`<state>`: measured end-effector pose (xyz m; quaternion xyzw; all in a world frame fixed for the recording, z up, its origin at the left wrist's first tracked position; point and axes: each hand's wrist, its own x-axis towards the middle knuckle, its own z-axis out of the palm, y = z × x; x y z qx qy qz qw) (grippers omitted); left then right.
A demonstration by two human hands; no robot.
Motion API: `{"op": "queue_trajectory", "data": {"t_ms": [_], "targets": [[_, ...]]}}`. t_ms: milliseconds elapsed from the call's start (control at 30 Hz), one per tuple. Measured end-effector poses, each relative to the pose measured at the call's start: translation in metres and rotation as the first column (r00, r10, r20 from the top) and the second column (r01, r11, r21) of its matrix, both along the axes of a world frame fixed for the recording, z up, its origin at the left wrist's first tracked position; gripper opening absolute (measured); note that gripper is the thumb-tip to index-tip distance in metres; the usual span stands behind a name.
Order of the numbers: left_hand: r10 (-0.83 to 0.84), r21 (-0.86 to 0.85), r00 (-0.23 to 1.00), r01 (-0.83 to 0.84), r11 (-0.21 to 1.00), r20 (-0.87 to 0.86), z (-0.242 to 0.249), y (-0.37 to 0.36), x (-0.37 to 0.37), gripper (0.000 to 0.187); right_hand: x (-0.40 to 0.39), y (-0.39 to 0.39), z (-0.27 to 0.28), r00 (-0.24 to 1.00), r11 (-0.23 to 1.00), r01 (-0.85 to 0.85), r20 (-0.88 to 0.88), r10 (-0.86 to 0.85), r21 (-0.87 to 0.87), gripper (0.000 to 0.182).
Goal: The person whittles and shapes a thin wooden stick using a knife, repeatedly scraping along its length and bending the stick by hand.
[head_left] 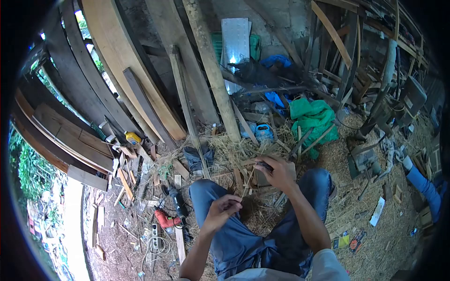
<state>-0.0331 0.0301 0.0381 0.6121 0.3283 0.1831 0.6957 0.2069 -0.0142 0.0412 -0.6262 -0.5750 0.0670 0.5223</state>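
My right hand is closed around a small dark object, whose kind I cannot make out, held above the right knee. A thin pale strip, like a sliver of wood or bamboo, slants down from near that object towards my left hand. The left fingers are curled in a pinch at the strip's lower end, in front of the left thigh. Whether the strip touches the dark object is hard to tell. Between the knees, the ground under both hands is littered with straw and shavings.
A red power drill and a dark angle grinder lie left of my legs, beside a power strip with coiled cord. Tall planks lean ahead. A green tarp lies ahead to the right; pliers lie at right.
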Motion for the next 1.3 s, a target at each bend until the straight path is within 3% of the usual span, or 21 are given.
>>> {"op": "queue_trajectory", "data": {"t_ms": [167, 233, 367, 433, 533, 600, 733, 833, 967, 1033, 1200, 1300], "targets": [[-0.078, -0.127, 0.995, 0.085, 0.988, 0.059, -0.010, -0.001, 0.020, 0.031, 0.009, 0.002, -0.018, 0.994, 0.996, -0.076, 0.087, 0.071, 0.055, 0.036], [-0.093, -0.145, 0.991, 0.107, 0.984, 0.097, -0.004, -0.002, 0.026, 0.034, 0.005, -0.002, -0.013, 0.992, 0.999, -0.033, -0.122, 0.031, -0.016, 0.037], [0.024, -0.171, 0.981, 0.009, 0.985, 0.192, 0.003, -0.002, 0.037, 0.040, -0.007, -0.014, -0.015, 0.987, 0.992, 0.048, -0.159, -0.029, 0.118, 0.036], [0.082, -0.184, 0.974, -0.043, 0.982, 0.209, 0.009, -0.004, 0.041, 0.040, -0.007, -0.020, -0.024, 0.984, 0.997, -0.069, 0.167, 0.063, 0.028, 0.036], [0.155, -0.246, 0.964, -0.100, 0.964, 0.214, 0.014, -0.009, 0.042, 0.036, -0.016, -0.032, -0.015, 0.948, 0.989, -0.089, 0.294, 0.122, -0.121, 0.034], [0.056, -0.166, 0.975, -0.019, 0.986, 0.217, 0.008, -0.007, 0.037, 0.036, -0.009, -0.029, -0.018, 0.959, 0.993, -0.080, 0.264, 0.101, -0.087, 0.031], [0.027, -0.150, 0.972, 0.009, 0.989, 0.233, 0.003, -0.001, 0.035, 0.038, -0.006, -0.023, -0.021, 0.970, 0.999, -0.053, 0.239, 0.050, 0.005, 0.025], [-0.009, -0.197, 0.971, 0.058, 0.979, 0.240, 0.015, -0.012, 0.034, 0.042, 0.015, -0.016, -0.023, 0.993, 0.993, 0.082, 0.094, -0.073, -0.090, 0.025], [0.031, -0.276, 0.967, 0.041, 0.960, 0.251, 0.000, -0.013, 0.035, 0.048, 0.005, -0.022, -0.020, 0.981, 0.996, 0.017, 0.195, 0.001, -0.088, 0.025], [0.051, -0.305, 0.957, 0.040, 0.951, 0.285, 0.001, -0.008, 0.036, 0.051, -0.013, -0.026, -0.028, 0.966, 0.992, -0.124, 0.233, 0.114, 0.028, 0.026], [-0.018, -0.255, 0.965, 0.087, 0.963, 0.260, 0.003, -0.002, 0.028, 0.054, -0.005, -0.017, -0.034, 0.970, 0.994, -0.113, 0.215, 0.113, -0.012, 0.029], [-0.014, -0.286, 0.952, 0.106, 0.952, 0.307, 0.006, 0.000, 0.029, 0.054, -0.001, -0.015, -0.037, 0.953, 0.997, -0.048, 0.301, 0.030, 0.055, 0.027]]}}
